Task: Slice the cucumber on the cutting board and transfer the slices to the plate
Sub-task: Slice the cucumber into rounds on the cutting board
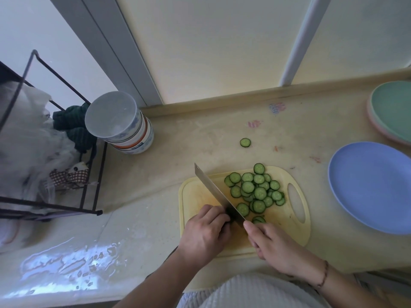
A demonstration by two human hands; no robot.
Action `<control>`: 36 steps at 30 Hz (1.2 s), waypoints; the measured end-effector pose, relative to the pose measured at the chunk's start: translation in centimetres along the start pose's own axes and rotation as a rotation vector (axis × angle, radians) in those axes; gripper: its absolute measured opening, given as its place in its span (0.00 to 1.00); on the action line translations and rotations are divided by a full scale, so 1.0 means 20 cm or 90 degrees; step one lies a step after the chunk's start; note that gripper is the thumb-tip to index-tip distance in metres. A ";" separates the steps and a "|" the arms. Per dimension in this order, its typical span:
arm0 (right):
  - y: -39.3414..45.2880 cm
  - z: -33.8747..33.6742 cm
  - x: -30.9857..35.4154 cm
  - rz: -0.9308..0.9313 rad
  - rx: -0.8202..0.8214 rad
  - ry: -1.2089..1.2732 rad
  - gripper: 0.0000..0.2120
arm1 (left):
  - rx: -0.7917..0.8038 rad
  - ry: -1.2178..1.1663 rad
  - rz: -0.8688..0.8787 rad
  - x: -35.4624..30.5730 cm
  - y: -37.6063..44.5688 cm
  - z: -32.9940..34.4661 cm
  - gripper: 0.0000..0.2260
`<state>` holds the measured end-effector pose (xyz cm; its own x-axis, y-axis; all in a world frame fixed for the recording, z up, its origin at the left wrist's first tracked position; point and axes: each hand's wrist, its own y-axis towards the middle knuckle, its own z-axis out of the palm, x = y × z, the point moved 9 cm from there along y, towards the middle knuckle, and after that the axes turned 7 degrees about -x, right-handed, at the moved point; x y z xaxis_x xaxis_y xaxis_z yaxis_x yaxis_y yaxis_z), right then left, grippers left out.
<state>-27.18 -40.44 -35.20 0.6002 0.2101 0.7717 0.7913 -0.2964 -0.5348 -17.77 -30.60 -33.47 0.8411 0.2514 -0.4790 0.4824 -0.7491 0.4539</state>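
The right hand has its grip curled round the handle of a broad knife, forefinger stretched along the top of the blade; the handle itself is hidden inside the hand. The blade runs up and to the left, edge down on the yellow cutting board. Against the blade's left side, the left hand bends its fingers over the last dark stub of the cucumber, pinning it to the board; only a sliver of the stub shows between knuckles and steel. To the right of the blade, a loose heap of cucumber slices covers the middle of the board, and a few fresh slices lie just beside the right forefinger. One slice hangs over the board's far edge, and a stray slice sits apart on the beige surface. A blue plate lies to the right of the board, bare of slices, with a green plate stacked on a pink one beyond it. At far left stand a stack of bowls and a black wire rack.
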 end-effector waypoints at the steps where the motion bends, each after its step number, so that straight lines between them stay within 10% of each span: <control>1: -0.02 0.00 0.00 0.000 0.003 0.011 0.25 | -0.001 0.002 -0.002 0.00 0.00 0.00 0.02; 36: -0.06 0.00 0.02 -0.007 -0.014 0.028 0.28 | -0.013 -0.017 -0.023 0.01 0.00 -0.01 0.04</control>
<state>-27.94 -39.92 -34.24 0.5859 0.1723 0.7919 0.7943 -0.3156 -0.5191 -17.56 -30.36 -33.36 0.8165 0.2608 -0.5151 0.5168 -0.7277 0.4509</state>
